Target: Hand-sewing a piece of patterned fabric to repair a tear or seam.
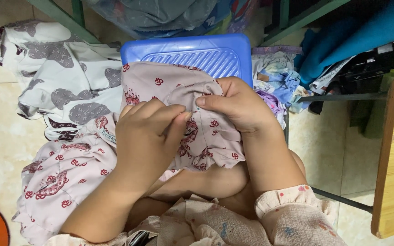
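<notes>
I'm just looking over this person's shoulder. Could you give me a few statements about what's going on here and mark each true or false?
1. Both hands grip a pale pink cloth with dark red prints. True.
2. The left hand rests flat on the floor. False: it pinches the cloth, thumb to fingers.
3. A blue plastic stool lies under the cloth's far edge. True.
4. The right hand holds scissors. False: it only bunches the cloth.
5. A white cloth with grey patches lies on the floor at left. True.
</notes>
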